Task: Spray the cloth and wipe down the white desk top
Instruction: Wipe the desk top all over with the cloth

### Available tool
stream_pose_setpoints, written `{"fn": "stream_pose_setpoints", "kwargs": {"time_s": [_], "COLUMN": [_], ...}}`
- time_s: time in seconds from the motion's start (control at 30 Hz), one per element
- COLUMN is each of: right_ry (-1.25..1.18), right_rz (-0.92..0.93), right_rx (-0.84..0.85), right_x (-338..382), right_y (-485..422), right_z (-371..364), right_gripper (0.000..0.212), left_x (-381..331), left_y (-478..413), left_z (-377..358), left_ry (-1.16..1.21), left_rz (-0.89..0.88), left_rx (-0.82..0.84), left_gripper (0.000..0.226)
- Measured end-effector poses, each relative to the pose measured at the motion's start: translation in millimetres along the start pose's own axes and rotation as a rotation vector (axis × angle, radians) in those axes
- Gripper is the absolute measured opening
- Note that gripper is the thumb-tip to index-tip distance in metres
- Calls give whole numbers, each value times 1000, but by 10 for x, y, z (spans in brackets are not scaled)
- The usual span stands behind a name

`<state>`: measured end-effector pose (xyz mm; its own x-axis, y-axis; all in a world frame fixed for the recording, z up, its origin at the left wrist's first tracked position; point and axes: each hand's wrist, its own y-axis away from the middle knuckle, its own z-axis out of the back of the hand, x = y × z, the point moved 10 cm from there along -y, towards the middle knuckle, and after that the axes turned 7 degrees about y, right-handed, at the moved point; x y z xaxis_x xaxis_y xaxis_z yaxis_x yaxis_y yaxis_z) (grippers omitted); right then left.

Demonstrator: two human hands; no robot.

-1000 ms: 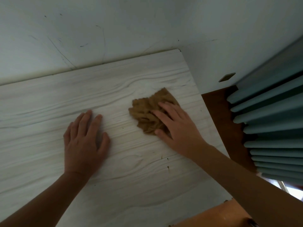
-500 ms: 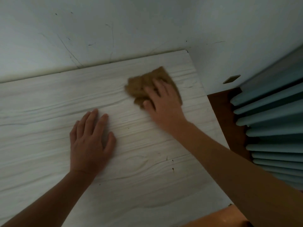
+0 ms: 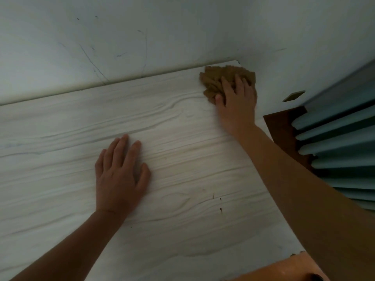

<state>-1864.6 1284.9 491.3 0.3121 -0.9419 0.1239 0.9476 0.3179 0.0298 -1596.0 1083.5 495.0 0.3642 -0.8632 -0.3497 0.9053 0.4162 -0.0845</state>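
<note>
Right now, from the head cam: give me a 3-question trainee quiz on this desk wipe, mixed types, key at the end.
1. True or false: the left hand is pressing the brown cloth.
2. Multiple choice: where on the white desk top is the cloth? A) near edge, by the person B) far right corner, against the wall C) middle, between the hands
3. Short answer: what lies right of the desk, past the right hand?

Key
1. False: the left hand lies flat on bare desk, apart from the cloth; the right hand presses it.
2. B
3. The blue pleated curtain.
</note>
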Motion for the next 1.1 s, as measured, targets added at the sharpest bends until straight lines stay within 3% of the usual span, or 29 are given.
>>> {"fn": "stream_pose_setpoints", "kwargs": {"time_s": [0.2, 0.33, 0.5, 0.63, 0.77, 0.93, 1.1], "right_ry": [-82, -86, -71, -44, -51, -39, -76], "right_rz": [325, 430, 378, 126, -84, 124, 178], "right_rx": [43, 100, 130, 62, 16, 26, 45], "right_x": [902, 955, 353, -17, 311, 1200, 1019], "right_y": [870, 1610, 1908, 1622, 1353, 1732, 2633], "right_z": [-157, -208, -133, -39, -105, -193, -181], "right_gripper": [52, 53, 53, 52, 53, 52, 49], "left_x": [19, 10, 11, 14, 32, 36, 6], "left_y": [5, 10, 19, 25, 22, 59, 135], "left_z": [-35, -22, -5, -14, -16, 3, 98], "left_ry": [-25, -18, 2, 6, 33, 104, 145], "left_rz": [-6, -11, -4, -6, -10, -24, -74], "left_rx": [15, 11, 12, 15, 14, -2, -44], "left_gripper": [63, 62, 63, 63, 64, 60, 60]}}
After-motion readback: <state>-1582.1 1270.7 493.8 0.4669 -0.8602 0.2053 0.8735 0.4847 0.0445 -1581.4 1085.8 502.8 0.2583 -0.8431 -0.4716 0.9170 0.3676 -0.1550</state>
